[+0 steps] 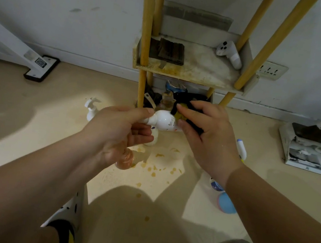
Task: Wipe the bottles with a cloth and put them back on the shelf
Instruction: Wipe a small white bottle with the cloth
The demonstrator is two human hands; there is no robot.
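- White bottle [163, 121]: it lies on its side in mid-air above the floor [31, 124], just in front of the shelf unit [189, 72], which stands at 12 o'clock.
- The left hand [120, 134] is closed around the bottle's neck and pump end, thumb on top and fingers curled beneath, so that end points to 9 o'clock.
- The right hand [209, 136] is closed over a dark cloth [185, 116] with a yellow patch, pressing it against the bottle's body at the 3 o'clock end.
- Handling, as I judge it: the bottle looks like smooth, stiff plastic, probably light, and likely slippery if damp. The narrow neck gives the surer hold, leaving the rounded body free for the soft cloth.
- Other bottles wait on the floor: a white pump bottle [91, 109] at 9 o'clock of the hands, an orange-tinted one [125, 160] below the left hand, a blue-capped one [224, 202] at 5 o'clock.
- The floor under the hands carries yellowish stains [157, 169], so a bottle set down there could pick up dirt again.
- The middle shelf holds a dark folded item [171, 51] and a white controller [230, 54], with bare space between them for the bottle.
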